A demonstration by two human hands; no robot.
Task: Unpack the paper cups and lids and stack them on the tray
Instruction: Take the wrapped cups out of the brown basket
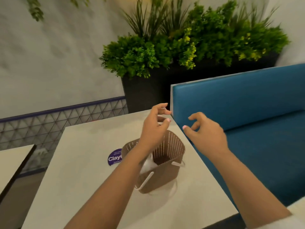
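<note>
A brown paper bag with white handles and a dotted pattern stands open on the pale table. Something white shows inside it at the left; I cannot tell what it is. My left hand hovers above the bag's far rim, fingers loosely curled, holding nothing. My right hand is raised to the right of the bag, over the table's right edge, fingers also loosely curled and empty. No cups, lids or tray are visible.
A purple round sticker lies on the table left of the bag. A blue padded bench runs along the right side. A black planter with green plants stands behind. Another table is at the left.
</note>
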